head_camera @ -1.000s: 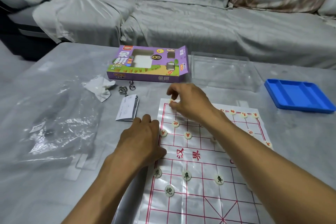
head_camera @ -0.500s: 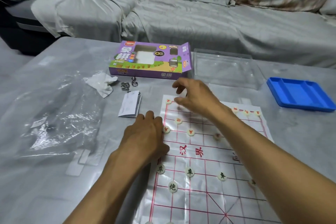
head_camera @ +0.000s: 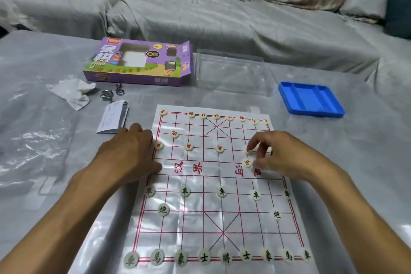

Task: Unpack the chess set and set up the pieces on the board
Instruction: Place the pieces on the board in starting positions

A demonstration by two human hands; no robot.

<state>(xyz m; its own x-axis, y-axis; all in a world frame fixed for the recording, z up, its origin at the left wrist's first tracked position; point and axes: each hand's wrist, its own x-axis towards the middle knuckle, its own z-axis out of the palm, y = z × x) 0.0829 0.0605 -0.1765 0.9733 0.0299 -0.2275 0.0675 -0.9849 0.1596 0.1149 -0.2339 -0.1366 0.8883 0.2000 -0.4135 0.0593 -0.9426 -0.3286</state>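
Observation:
The plastic chess board (head_camera: 200, 218) lies flat before me. Black-lettered pieces (head_camera: 222, 192) fill the near rows, and red-lettered pieces (head_camera: 203, 115) line the far rows. My left hand (head_camera: 131, 151) rests flat on the board's left edge, beside a red piece (head_camera: 159, 145). Over the right side, my right hand (head_camera: 280, 155) has curled fingers. Its forefinger tip touches one red piece (head_camera: 246, 151). Its thumb sits against a loose red piece (head_camera: 246, 163) in the middle strip, which the two digits pinch.
The purple chess box (head_camera: 142, 64) and a clear plastic lid (head_camera: 231, 71) stand behind the board. A blue tray (head_camera: 311, 100) sits at the right. A leaflet (head_camera: 113, 118), metal rings (head_camera: 106, 94), crumpled paper (head_camera: 73, 93) and a plastic bag (head_camera: 33, 140) lie to the left.
My right hand left the board's far left corner and crossed to the right side, where it now closes on a loose red piece. The left hand stayed on the board's edge.

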